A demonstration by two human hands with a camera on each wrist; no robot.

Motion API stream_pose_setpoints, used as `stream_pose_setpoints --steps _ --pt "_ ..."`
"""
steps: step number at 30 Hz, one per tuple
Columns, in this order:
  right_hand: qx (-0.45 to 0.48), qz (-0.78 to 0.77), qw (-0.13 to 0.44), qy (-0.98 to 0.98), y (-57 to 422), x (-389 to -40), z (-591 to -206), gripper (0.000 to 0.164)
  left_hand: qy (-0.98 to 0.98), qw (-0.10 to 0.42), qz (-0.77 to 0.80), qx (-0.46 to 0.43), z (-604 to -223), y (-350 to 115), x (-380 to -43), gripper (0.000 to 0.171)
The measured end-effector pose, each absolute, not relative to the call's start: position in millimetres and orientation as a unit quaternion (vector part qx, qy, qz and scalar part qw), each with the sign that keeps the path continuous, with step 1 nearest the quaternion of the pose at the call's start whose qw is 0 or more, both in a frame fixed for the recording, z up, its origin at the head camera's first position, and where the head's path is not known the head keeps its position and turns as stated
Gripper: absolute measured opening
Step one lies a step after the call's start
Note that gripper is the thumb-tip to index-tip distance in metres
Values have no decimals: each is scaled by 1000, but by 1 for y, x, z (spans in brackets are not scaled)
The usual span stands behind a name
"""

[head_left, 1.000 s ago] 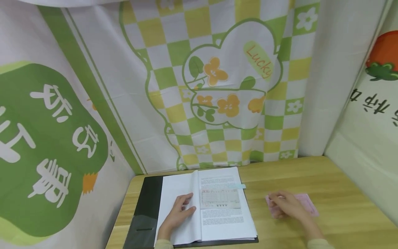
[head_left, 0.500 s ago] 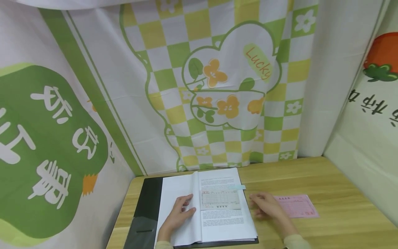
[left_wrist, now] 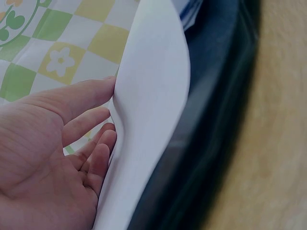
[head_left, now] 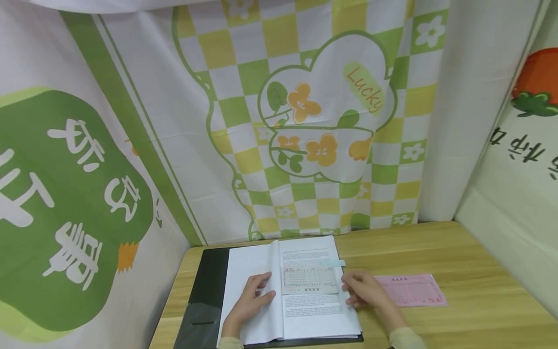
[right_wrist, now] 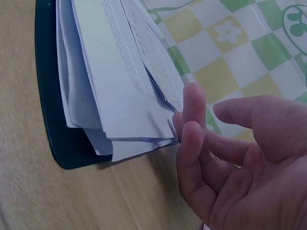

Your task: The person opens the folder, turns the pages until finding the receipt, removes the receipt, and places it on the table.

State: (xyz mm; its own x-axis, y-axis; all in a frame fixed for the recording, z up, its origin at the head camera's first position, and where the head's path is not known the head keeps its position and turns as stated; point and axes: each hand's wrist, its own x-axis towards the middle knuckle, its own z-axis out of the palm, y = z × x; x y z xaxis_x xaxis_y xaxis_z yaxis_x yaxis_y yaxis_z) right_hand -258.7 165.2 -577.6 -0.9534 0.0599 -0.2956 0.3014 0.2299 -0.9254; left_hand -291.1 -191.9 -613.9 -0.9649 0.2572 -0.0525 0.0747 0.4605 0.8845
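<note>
Fingers point(head_left: 257, 279) of the left hand point(head_left: 248, 304) lie loose on the blank page point(head_left: 249, 264) in the head view. The right hand point(head_left: 365, 292) points left at the edge of the printed page point(head_left: 314, 325), near its small slip point(head_left: 309, 281); a pink slip point(head_left: 418, 291) and wood surface point(head_left: 475, 276) are to its right. In the left wrist view, thumb point(left_wrist: 76, 98) and fingers are apart, tips on the page. In the right wrist view they're apart too, bent; I can't tell if they touch paper.
</note>
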Motion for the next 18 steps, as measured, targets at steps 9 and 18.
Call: stream_pose_setpoints --steps 9,18 --pt "124 -599 113 783 162 -261 -581 47 853 94 504 91 -620 -194 -294 60" --pt "120 -593 118 787 159 -262 -579 44 854 91 503 95 -618 -194 -295 61"
